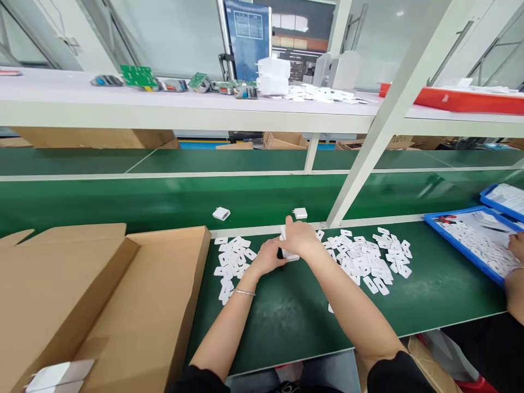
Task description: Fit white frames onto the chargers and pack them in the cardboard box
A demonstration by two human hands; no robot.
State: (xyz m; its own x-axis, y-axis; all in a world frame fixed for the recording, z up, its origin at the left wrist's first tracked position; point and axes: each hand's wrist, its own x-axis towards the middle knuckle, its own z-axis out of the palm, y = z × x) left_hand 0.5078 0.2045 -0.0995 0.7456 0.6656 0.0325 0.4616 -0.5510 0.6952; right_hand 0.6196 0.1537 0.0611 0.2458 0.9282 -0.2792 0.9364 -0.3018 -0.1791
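Observation:
Both hands meet over the green bench around a small white plastic piece [291, 256], mostly hidden by my fingers. My right hand [301, 238] grips it from above and the right, its thumb raised. My left hand [268, 256] closes on its left lower side. Left of the hands lies a loose spread of flat white plates with slots [233, 259]. A larger pile of the same plates [362, 259] lies to the right, partly behind my right forearm. Beyond my hands, a white plug adapter [221, 213] and a second adapter [300, 213] rest on the green belt.
An open cardboard box [135, 305] stands at left, with white blocks [61, 375] inside. A slanted white post [368, 147] rises beyond the right pile. At right, a co-worker's hand [516, 245] is at a blue tray [462, 240] of white plates. Circuit boards [137, 76] line the shelf.

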